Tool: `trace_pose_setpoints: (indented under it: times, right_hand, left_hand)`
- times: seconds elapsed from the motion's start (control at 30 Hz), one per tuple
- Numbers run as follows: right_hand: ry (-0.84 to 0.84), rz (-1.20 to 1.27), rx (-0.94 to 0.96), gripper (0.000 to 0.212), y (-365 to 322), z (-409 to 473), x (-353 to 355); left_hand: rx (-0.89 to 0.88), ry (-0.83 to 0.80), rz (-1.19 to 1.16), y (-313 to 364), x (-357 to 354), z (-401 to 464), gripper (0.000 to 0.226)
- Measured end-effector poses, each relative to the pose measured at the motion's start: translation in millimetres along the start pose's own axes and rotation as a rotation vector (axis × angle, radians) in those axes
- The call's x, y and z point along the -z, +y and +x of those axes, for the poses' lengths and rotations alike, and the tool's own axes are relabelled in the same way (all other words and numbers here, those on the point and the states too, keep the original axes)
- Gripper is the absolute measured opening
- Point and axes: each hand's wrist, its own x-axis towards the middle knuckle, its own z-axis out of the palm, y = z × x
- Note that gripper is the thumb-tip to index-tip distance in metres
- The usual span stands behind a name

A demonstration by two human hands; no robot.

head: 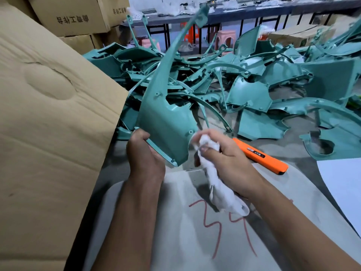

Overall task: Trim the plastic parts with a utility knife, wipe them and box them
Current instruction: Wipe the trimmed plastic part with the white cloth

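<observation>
- Wiping step under way, by the look of it: left hand [145,153] clamped on the bottom edge of a teal part [166,118], held upright.
- Right hand [220,151] bunched round a white cloth [216,184], pressed just beside that grip.
- Knife [261,156] set down behind the right hand; trimming of this part likely done.
- Boxing left: carton [48,124] just left of the grip, pile [254,85] waiting beyond.

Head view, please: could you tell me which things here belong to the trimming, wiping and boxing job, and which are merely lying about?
Job:
teal plastic part, gripped by left hand
white cloth, held in right hand
orange utility knife
pile of teal parts
cardboard box flap

Lying about:
pink stools
white sheet
</observation>
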Motion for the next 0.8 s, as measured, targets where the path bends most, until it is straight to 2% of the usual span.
trace_pose_setpoints:
  times: [0.07,0.13,0.17,0.2,0.27,0.33,0.4,0.43,0.5,0.6,0.67,0.7,0.73,0.8]
  right_hand:
    - [-0.205,-0.074,-0.002,0.023,-2,-4,-1]
    - [-0.440,0.022,-0.121,0.040,-8,-11,1]
    - [-0.501,0.095,-0.162,0.049,-10,-13,2]
    - [-0.513,0.133,-0.152,0.057,-11,-14,2]
    - [-0.415,0.062,0.010,0.062,-8,-10,1]
    - [-0.224,-0.023,0.141,0.047,-7,-5,2]
    - [-0.128,-0.073,0.190,0.031,-7,-2,9]
    - [-0.143,-0.087,0.189,0.023,-7,0,14]
    - [-0.318,-0.017,0.116,0.008,-5,0,20]
    - [-0.712,0.295,-0.116,0.062,0,-4,18]
    - [-0.856,0.510,-0.128,0.078,1,-6,15]
    - [-0.829,0.572,-0.093,0.078,1,-5,13]
    - [-0.708,0.595,-0.055,0.072,-1,-3,12]
    - [-0.285,0.510,-0.037,0.060,-1,3,14]
  left_hand:
    - [-0.010,-0.006,-0.011,1,-1,0,0.033]
    - [-0.091,0.016,0.015,-2,1,1,0.029]
    - [-0.125,0.035,0.039,-3,1,2,0.023]
    - [-0.135,0.045,0.048,-3,1,2,0.019]
    - [-0.118,0.055,0.017,-4,1,4,0.018]
    - [-0.088,0.032,-0.083,-4,3,7,0.030]
    - [-0.021,0.034,-0.132,-4,5,8,0.042]
    - [0.014,0.035,-0.132,-4,6,7,0.046]
    - [0.062,0.034,-0.126,-5,8,6,0.052]
    - [0.067,0.017,-0.152,-5,5,5,0.051]
    - [0.002,0.046,-0.137,-5,3,6,0.037]
    - [-0.026,0.055,-0.127,-5,3,7,0.030]
    - [-0.037,0.058,-0.117,-5,3,8,0.027]
    - [-0.035,0.062,-0.105,-6,2,7,0.029]
